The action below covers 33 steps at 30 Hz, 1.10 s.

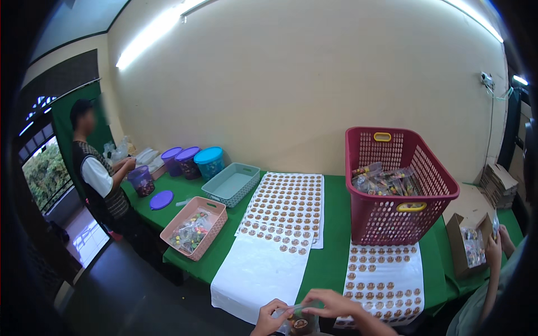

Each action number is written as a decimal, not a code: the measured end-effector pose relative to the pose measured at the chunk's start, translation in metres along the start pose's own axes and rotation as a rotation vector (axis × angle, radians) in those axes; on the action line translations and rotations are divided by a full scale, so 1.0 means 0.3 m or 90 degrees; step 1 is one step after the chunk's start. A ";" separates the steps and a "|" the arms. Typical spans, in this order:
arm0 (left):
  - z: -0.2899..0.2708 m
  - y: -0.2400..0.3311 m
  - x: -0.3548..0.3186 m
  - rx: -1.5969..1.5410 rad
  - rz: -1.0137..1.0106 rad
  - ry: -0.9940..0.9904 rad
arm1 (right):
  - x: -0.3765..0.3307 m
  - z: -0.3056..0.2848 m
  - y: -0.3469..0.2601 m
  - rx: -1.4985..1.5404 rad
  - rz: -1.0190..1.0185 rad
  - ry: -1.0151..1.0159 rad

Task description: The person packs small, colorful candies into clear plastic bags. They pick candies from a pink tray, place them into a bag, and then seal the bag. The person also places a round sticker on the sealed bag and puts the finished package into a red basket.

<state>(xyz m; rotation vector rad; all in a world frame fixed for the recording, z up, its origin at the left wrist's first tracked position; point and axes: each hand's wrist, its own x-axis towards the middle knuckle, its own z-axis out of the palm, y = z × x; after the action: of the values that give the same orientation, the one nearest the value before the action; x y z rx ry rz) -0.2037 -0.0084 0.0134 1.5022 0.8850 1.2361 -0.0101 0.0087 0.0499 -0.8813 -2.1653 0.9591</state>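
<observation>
A: Where's that clear plastic pouch (303, 322) sitting, and why both hands?

B: It's showing at the bottom, by the green table (335, 221). Left hand (272, 317) and right hand (330, 305) are pinching its top edge together, probably keeping it flat. A sticker sheet (388, 280) is lying nearby, maroon basket (389, 219) seemingly pinning it.

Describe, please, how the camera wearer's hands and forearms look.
The left hand and the right hand are bare, without gloves, and I can make out no ring on either. The visible part of the right forearm shows no sleeve or watch; too little of the left forearm is in view to judge.
</observation>
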 end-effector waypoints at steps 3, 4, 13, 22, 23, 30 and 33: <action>-0.091 -0.117 0.011 0.045 -0.002 -0.025 | 0.112 -0.085 -0.121 -0.194 -0.067 -0.005; -0.091 -0.058 0.025 -0.001 -0.055 -0.008 | 0.136 -0.099 -0.174 -0.234 -0.021 0.015; -0.141 -0.013 0.135 -0.063 0.052 -0.215 | 0.078 0.085 -0.085 -0.191 0.114 0.026; -0.116 -0.108 0.177 -0.077 0.076 -0.395 | -0.051 0.162 -0.085 -0.104 0.169 0.154; -0.113 -0.109 0.184 -0.083 0.047 -0.418 | -0.063 0.171 -0.088 -0.130 0.167 0.189; -0.061 -0.104 0.185 -0.127 0.014 -0.464 | -0.111 0.220 -0.135 -0.148 0.161 0.458; -0.055 -0.112 0.176 -0.137 0.007 -0.476 | -0.125 0.239 -0.133 -0.066 0.178 0.525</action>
<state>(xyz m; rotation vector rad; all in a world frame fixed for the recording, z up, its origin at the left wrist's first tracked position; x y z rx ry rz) -0.2065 0.0540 -0.0039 1.6117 0.2371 0.6509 -0.0534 -0.0686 0.0321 -1.3608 -1.4103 0.4631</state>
